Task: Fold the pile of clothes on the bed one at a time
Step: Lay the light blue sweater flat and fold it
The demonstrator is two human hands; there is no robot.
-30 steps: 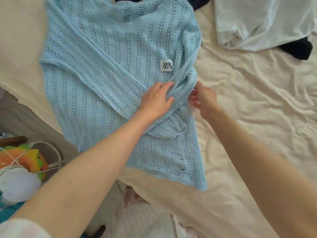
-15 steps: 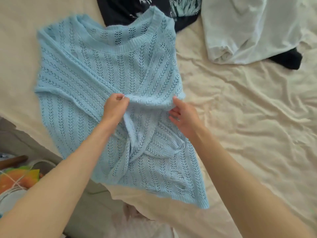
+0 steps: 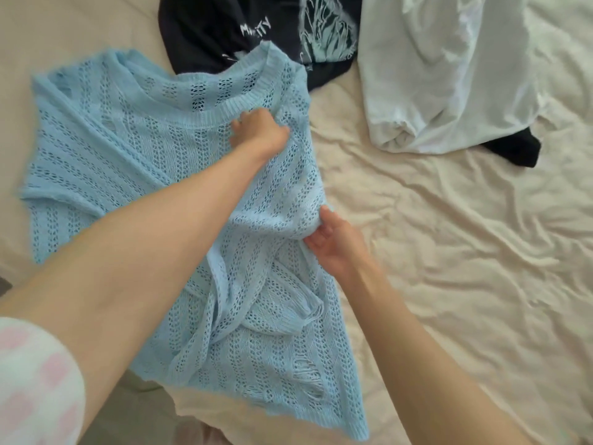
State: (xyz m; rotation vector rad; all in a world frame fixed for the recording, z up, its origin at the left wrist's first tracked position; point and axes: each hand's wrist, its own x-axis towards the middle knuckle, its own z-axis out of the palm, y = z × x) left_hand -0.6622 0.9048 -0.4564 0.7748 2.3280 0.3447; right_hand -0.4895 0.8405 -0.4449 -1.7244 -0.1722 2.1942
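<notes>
a dark navy printed t-shirt (image 3: 205, 33) lies crumpled just past the collar of the light blue open-knit sweater (image 3: 128, 162), a white garment (image 3: 449, 75) beside it over a black piece of clothing (image 3: 516, 149). the print's white lettering is only partly legible. the sweater lies on the wrinkled cream bed sheet (image 3: 465, 268), collar away from the person, hem near, long axis running away. the left hand (image 3: 260, 131) grips knit below the collar; the right hand (image 3: 337, 242) pinches the right edge

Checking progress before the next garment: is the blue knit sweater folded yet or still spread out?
Mostly spread. The blue knit sweater lies flat on the bed; only its right side is being gathered by the left hand and right hand.
</notes>
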